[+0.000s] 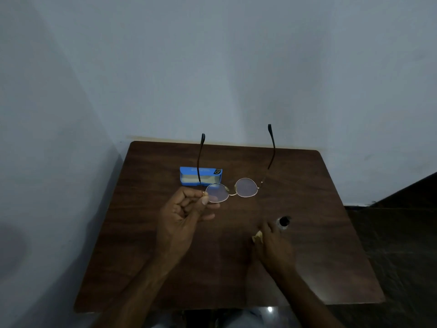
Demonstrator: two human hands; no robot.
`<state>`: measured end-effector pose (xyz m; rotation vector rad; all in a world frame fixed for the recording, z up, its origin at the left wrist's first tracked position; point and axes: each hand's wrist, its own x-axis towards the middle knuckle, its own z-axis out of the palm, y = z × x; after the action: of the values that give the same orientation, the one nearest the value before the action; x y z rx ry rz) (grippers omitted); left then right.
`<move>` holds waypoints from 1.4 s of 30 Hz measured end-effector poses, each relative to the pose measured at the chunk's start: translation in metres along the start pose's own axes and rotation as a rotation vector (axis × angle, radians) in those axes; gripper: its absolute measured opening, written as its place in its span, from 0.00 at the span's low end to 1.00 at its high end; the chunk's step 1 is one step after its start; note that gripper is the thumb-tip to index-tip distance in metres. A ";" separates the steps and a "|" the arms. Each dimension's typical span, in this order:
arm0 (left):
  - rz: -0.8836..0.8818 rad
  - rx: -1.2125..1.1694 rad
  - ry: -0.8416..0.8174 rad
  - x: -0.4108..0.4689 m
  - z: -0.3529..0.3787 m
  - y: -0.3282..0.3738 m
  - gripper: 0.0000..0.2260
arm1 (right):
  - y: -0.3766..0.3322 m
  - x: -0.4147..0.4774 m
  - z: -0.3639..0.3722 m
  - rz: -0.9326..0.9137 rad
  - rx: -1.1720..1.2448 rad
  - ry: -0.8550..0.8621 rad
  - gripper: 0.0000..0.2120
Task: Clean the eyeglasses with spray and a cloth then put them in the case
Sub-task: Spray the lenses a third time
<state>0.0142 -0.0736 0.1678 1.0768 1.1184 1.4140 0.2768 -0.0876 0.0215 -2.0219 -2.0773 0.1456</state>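
My left hand (186, 209) pinches the round gold-rimmed eyeglasses (246, 188) at the left hinge and holds them above the table, lenses toward me, both temples unfolded and pointing away. Behind them the blue case (189, 171) lies open on the table, its pale lining showing. My right hand (272, 242) is low over the table at the right, fingers curled round a small pale cloth (257, 236). Just beyond its fingertips stands a small dark spray bottle (283, 221), seen from above; whether the fingers touch it is unclear.
The dark wooden table (165, 268) stands in a corner, with grey walls behind and to the left. A dark floor lies to the right. A bit of pale clothing shows below the table's near edge.
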 end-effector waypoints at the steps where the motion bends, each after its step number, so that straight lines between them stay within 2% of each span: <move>1: -0.002 -0.011 0.003 0.001 -0.001 0.000 0.04 | -0.007 0.002 -0.015 0.020 0.090 0.063 0.09; 5: -0.007 -0.030 -0.029 0.003 -0.004 0.002 0.03 | -0.043 0.018 -0.090 0.132 0.734 0.278 0.06; 8: -0.019 -0.035 -0.050 0.003 -0.004 0.005 0.04 | -0.070 0.028 -0.143 -0.028 0.961 0.261 0.07; 11: -0.024 -0.051 -0.061 0.005 -0.003 0.008 0.03 | -0.079 0.037 -0.163 -0.130 0.925 0.246 0.11; 16: -0.008 -0.107 -0.027 0.007 -0.001 0.015 0.05 | -0.081 0.039 -0.158 -0.160 0.927 0.316 0.03; 19: -0.064 -0.208 0.043 0.003 0.008 0.018 0.15 | -0.088 0.037 -0.155 -0.142 0.991 0.350 0.05; 22: -0.223 -0.420 0.099 -0.006 0.025 0.020 0.23 | -0.091 0.037 -0.153 -0.142 0.987 0.364 0.05; 25: -0.373 -0.541 0.102 -0.012 0.045 0.020 0.19 | -0.091 0.038 -0.152 -0.152 0.980 0.365 0.05; 28: -0.418 -0.529 0.090 -0.010 0.058 0.019 0.13 | -0.087 0.040 -0.149 -0.165 0.958 0.358 0.05; 32: -0.397 -0.458 0.160 -0.003 0.066 0.019 0.06 | -0.082 0.044 -0.146 -0.185 0.932 0.354 0.04; 35: -0.360 -0.379 0.223 -0.003 0.069 0.013 0.05 | -0.079 0.043 -0.144 -0.166 0.912 0.323 0.03; 38: -0.348 -0.359 0.261 -0.004 0.068 0.007 0.05 | -0.065 0.043 -0.143 -0.111 0.833 0.294 0.09; 42: -0.328 -0.359 0.259 -0.004 0.065 0.004 0.07 | -0.009 0.047 -0.119 0.052 0.717 0.376 0.14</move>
<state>0.0772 -0.0713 0.1827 0.4425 1.1084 1.4421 0.2959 -0.0527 0.1432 -1.5154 -1.4551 0.4152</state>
